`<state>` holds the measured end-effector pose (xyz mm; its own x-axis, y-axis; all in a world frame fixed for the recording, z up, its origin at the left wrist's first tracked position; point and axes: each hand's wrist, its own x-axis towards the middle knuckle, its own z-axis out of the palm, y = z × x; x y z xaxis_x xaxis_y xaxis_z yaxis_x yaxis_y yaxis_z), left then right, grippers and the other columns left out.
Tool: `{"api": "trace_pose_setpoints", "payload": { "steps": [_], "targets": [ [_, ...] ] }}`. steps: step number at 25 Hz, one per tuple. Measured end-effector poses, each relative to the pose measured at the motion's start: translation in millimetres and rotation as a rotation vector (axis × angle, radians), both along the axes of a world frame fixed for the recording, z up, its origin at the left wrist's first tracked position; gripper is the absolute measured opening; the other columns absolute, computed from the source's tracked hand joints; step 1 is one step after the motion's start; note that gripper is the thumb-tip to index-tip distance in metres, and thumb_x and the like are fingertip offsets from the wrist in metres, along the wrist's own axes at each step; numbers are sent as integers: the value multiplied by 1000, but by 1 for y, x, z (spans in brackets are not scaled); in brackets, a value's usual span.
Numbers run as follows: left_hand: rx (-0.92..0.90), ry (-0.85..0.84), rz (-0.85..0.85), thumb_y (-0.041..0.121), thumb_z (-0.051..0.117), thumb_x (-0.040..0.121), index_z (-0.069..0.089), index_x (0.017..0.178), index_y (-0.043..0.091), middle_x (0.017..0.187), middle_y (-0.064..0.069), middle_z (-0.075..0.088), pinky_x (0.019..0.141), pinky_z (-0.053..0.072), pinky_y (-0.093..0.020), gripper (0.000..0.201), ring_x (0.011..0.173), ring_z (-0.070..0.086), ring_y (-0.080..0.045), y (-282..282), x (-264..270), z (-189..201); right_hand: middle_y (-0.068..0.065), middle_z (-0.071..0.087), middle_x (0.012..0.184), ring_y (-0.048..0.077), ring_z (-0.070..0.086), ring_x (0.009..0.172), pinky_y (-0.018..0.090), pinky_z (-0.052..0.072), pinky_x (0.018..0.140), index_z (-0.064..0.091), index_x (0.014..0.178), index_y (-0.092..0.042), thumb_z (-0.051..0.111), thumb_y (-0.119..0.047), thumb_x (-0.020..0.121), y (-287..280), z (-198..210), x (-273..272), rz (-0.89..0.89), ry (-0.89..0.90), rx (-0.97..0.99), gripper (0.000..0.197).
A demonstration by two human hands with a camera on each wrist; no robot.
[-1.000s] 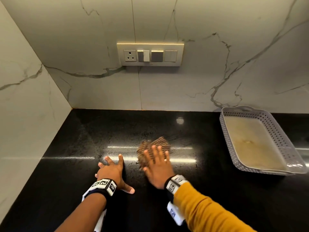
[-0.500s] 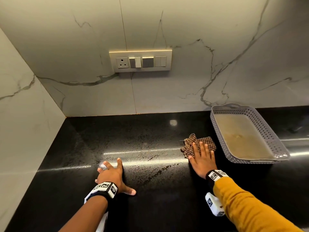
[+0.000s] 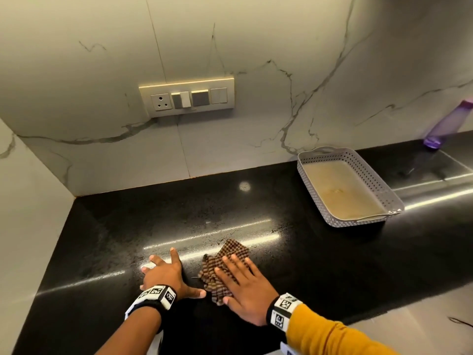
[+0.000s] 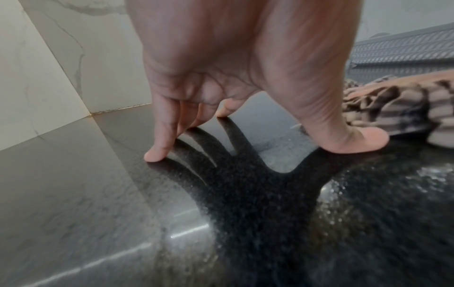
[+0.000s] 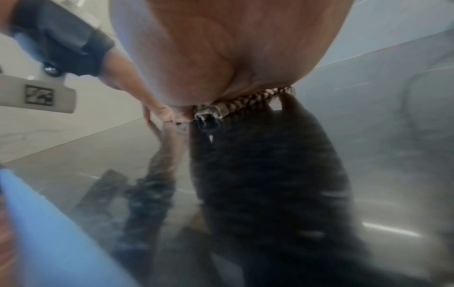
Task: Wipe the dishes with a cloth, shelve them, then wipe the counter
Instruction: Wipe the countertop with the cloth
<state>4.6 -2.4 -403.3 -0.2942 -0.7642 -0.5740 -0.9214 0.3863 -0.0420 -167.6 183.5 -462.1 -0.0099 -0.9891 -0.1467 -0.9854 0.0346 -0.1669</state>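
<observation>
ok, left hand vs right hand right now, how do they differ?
The left hand rests bare on the black counter, fingertips and thumb planted; the right hand lies flat on the checked cloth, pressing it down. The left forearm is bare; the right arm wears a yellow sleeve. The left sits nearer the corner wall, the right nearer the grey tray. Both have straight fingers and wear a tagged wristband.

Legible text: none. Wristbands (image 3: 158, 296) carry black-and-white square coded markers only, no letters or numbers; switch plate (image 3: 187, 97) on wall is unlabelled.
</observation>
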Motion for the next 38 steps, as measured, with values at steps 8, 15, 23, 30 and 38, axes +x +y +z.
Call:
{"api": "trace_pose_setpoints", "payload": {
  "steps": [8, 15, 23, 30, 38],
  "targets": [
    [-29, 28, -40, 104, 63, 29, -11, 163, 25, 166, -36, -4, 112, 43, -63, 172, 148, 17, -62, -1, 1, 4, 12, -7, 174, 34, -1, 161, 54, 4, 129, -7, 166, -25, -14, -68, 73, 59, 20, -153, -813, 11, 217, 103],
    [-27, 40, -63, 107, 58, 25, -12, 163, 21, 165, -38, -1, 112, 41, -65, 177, 146, 23, -62, -4, 2, -3, 12, -11, 170, 43, -2, 159, 58, -5, 124, -5, 163, -29, 17, -57, 99, 44, 5, -21, -373, -27, 93, 74],
    [-100, -8, -162, 113, 43, 34, -11, 163, 22, 166, -35, 2, 110, 46, -58, 166, 148, 23, -60, 5, 13, 3, 1, -10, 174, 25, -12, 161, 50, -3, 130, 1, 166, -34, 28, -55, 104, 88, 4, -7, -220, -4, 20, 72],
    [-208, 22, -447, 70, 75, 75, 17, 162, 23, 170, -15, 14, 119, 35, -57, 115, 157, 9, -44, 38, -35, 26, 13, 28, 169, 39, 28, 155, 55, 19, 124, 30, 163, -22, 20, -57, 94, 176, 2, -153, -855, -29, 25, 78],
    [-117, 279, -587, 56, 58, 95, 23, 161, 25, 172, -10, 16, 123, 29, -52, 81, 158, 15, -33, 129, -175, 20, -4, 3, 175, 23, -6, 161, 53, -9, 128, 11, 165, -41, 36, -49, 104, 180, 4, -107, -165, -114, -5, 67]
  ]
}}
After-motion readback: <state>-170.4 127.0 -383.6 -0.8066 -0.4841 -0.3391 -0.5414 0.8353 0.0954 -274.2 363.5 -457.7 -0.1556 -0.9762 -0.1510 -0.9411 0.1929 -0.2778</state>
